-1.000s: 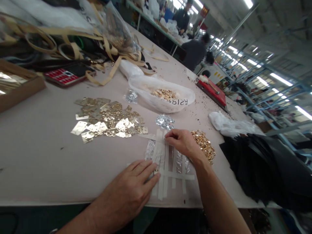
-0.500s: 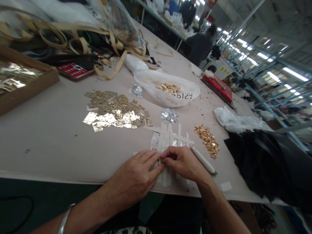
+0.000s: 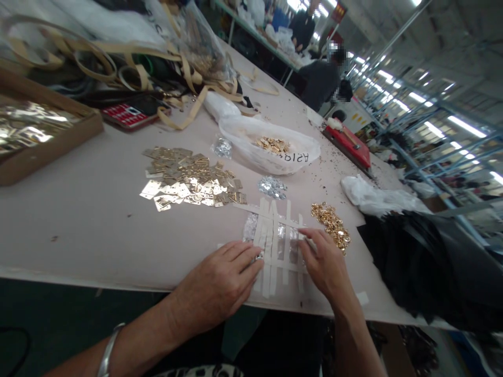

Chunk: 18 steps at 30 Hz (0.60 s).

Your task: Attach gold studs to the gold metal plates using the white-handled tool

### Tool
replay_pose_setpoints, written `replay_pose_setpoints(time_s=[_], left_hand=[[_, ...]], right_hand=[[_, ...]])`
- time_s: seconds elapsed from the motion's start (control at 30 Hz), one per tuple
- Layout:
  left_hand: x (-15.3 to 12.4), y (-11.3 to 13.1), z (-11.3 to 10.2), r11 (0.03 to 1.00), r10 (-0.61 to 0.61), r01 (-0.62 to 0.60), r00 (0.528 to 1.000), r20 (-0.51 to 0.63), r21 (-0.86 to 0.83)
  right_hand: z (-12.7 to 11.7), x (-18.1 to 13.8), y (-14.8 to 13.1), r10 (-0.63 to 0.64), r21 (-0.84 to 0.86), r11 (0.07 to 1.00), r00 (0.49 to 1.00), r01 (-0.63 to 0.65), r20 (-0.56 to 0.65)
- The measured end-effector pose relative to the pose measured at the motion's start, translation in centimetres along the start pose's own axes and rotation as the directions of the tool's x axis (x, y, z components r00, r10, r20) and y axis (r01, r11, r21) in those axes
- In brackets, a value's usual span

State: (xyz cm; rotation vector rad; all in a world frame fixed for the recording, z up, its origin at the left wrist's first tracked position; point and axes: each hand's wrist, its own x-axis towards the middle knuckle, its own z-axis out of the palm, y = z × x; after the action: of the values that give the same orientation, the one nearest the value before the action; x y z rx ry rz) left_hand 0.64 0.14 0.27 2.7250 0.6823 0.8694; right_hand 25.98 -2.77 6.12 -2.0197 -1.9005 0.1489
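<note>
My left hand rests at the table's front edge, its thumb and fingers pinched together over a small shiny metal piece on pale strips. Those pale strips are laid crosswise over clear plastic. On their right side, my right hand has its thumb and forefinger apart. A white-handled tool shows between these fingers and is mostly covered by the hand. Just beyond the right hand lies a pile of small gold fittings. Silver discs are heaped behind the strips.
Flat gold plates are spread at left centre. Behind stands a white bag of gold pieces. A cardboard box is at far left, a red case at back right, and black sheets at right. Two people are farther back.
My right hand has left the spot beside my left fingers and moved right, over the white-handled tool. Its fingers have parted. My left hand has stayed in place.
</note>
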Motion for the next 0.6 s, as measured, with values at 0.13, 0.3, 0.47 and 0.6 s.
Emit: replay_pose_setpoints(time_s=[0.13,0.3,0.47,0.6], left_hand=[[-0.2,-0.1,0.2,1.0,0.008,-0.008,1.0,-0.008,0.005],[0.2,0.0,0.0,1.0,0.003,-0.003,1.0,0.008,0.016],[0.6,0.4,-0.4,1.0,-0.006,0.005,0.999,0.047,0.027],[0.5,0.4,-0.3,0.999,-0.005,0.004,1.0,0.027,0.037]], right_hand=[[0.5,-1.9,5.5,0.093,-0.185,0.976,0.99,-0.112,-0.108],[1.0,-3.0,7.1,0.197,0.06,0.98,0.971,-0.19,-0.134],[-0.1,-2.5,3.8,0.585,0.879,0.467,0.78,-0.101,-0.221],[1.1,-1.5,0.1,0.569,0.949,-0.297,0.818,0.107,0.086]])
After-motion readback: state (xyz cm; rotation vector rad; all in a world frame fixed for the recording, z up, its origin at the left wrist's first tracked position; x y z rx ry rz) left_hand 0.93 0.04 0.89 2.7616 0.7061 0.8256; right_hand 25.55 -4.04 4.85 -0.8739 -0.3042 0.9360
